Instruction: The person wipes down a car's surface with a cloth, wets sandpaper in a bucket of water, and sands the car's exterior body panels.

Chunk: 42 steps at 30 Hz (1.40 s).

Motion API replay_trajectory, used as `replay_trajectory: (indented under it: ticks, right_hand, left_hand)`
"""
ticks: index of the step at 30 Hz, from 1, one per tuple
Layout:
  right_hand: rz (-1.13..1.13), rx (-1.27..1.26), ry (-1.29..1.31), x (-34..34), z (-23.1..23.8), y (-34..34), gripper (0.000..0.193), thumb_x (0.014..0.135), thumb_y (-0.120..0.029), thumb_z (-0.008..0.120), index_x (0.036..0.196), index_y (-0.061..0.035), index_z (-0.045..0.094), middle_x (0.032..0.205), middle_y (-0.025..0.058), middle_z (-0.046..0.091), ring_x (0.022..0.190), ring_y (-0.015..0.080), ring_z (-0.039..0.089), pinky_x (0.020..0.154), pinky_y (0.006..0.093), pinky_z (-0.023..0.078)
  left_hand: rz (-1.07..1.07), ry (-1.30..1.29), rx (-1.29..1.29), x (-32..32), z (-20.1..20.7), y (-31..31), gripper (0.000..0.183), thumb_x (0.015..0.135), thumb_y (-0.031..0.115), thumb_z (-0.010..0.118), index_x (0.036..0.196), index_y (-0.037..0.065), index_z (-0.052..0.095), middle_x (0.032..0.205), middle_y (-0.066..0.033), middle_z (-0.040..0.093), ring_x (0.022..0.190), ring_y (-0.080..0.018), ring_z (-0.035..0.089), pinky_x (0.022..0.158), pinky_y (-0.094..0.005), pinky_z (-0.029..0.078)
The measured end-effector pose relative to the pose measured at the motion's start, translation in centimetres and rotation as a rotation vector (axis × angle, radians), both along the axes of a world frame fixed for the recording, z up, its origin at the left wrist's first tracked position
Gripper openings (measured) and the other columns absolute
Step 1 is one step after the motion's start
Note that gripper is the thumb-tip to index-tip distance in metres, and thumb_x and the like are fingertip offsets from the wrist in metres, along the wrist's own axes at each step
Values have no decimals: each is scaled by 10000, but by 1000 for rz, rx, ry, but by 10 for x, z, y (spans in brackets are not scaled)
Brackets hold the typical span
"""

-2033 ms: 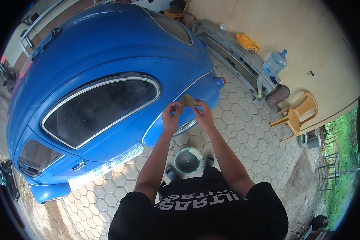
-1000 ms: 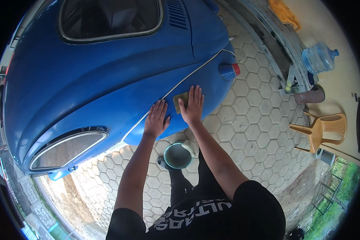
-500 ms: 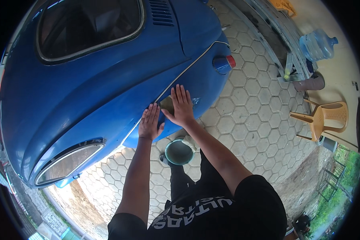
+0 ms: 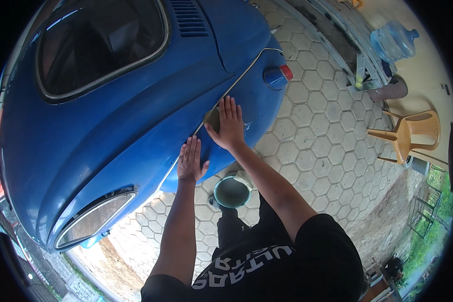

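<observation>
The right hand (image 4: pixel 230 128) lies flat, its four fingers nearly together and pointing up the picture, the thumb spread toward the left. It presses an olive-brown sheet (image 4: pixel 213 119) against the blue rear fender (image 4: pixel 249 108). The sheet's visible part slants with its longer side roughly along the fingers, its edge meeting the pale trim strip (image 4: pixel 241 78); the palm covers the rest, so its full long axis cannot be told. The left hand (image 4: pixel 190 163) also lies flat, fingers close, thumb out, its fingertips at the strip. The sheet looks thin and matt; the fender is smooth, rounded and softly glossy, with a scuffed patch just right of the right hand. Beyond that, the panel runs on to the red-lensed tail lamp (image 4: pixel 277 76) and curves down toward hexagonal pavers (image 4: pixel 307 126). Below the hands stands a round green basin (image 4: pixel 232 193).
</observation>
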State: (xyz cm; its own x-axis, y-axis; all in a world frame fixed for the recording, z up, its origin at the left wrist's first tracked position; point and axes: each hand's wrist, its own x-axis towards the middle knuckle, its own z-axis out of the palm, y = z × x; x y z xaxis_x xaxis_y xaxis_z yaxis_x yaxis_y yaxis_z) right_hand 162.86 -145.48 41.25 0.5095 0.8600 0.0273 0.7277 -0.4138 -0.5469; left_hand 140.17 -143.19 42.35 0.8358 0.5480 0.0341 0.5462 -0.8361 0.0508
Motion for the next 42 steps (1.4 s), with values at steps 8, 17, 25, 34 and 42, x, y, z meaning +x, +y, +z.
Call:
replay_trajectory:
  ticks: [8, 17, 25, 34, 42]
  right_hand:
    - [-114, 118, 116, 21, -36, -38, 1041, 919, -695, 516, 1583, 45, 206, 1652, 265, 187, 1556, 379, 139, 1256, 498, 114]
    - [-703, 29, 594, 97, -122, -39, 1104, 921, -749, 485, 1595, 49, 129, 1671, 263, 108, 1570, 353, 70, 1265, 436, 88]
    - [-810, 294, 720, -103, -71, -86, 984, 1003, -576, 478, 1581, 90, 41, 1659, 314, 15, 1560, 410, 18, 1262, 432, 60]
    - [-1150, 462, 1289, 58, -149, -73, 1047, 931, -666, 540, 1577, 71, 173, 1645, 273, 183, 1510, 370, 272, 1213, 427, 238]
    - [-1167, 240, 1124, -143, -69, -65, 935, 1025, -601, 421, 1605, 33, 53, 1665, 273, 90, 1546, 374, 140, 1243, 401, 142]
  left_hand:
    - [-5, 95, 37, -2, 2, 0, 785, 982, 514, 395, 1577, 12, 295, 1673, -151, 229, 1565, -286, 173, 1277, -444, 117]
    - [-30, 82, 62, 9, -2, 1, 753, 988, 470, 369, 1568, -6, 305, 1671, -154, 235, 1566, -293, 167, 1280, -444, 98]
    - [-27, 113, 68, 7, 0, 0, 751, 993, 476, 347, 1575, 5, 295, 1672, -141, 240, 1568, -283, 160, 1282, -438, 94]
    - [-22, 80, 64, 20, 2, -2, 733, 996, 449, 328, 1554, -26, 325, 1655, -164, 274, 1564, -301, 175, 1278, -447, 90]
    - [5, 95, 60, -2, 4, 3, 736, 979, 454, 389, 1561, 8, 330, 1670, -134, 249, 1566, -283, 164, 1284, -432, 85]
